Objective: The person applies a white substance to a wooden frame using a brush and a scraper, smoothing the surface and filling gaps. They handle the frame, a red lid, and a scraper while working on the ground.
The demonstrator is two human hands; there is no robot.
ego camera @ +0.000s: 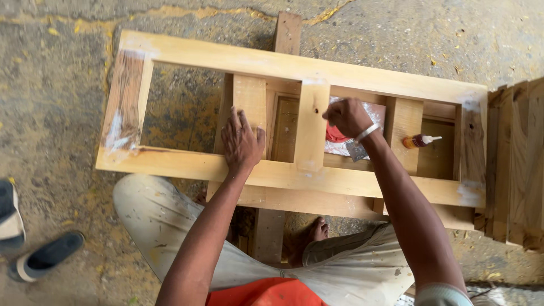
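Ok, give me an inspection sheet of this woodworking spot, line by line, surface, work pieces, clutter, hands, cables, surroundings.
Surface: rough concrete floor, stained yellow and dusty.
Job's things: pale wooden frame lying flat over other boards; white smears at its corners; small glue bottle lying in a right-hand opening; red object under the right hand.
Clutter: stack of wooden slats at the right edge.
Hands: left hand pressed flat on the frame's near rail; right hand closed beside the middle upright, what it grips is hidden.
Cables: nothing seen.
Surroundings: dark sandals at lower left; the person's bare foot under the frame.
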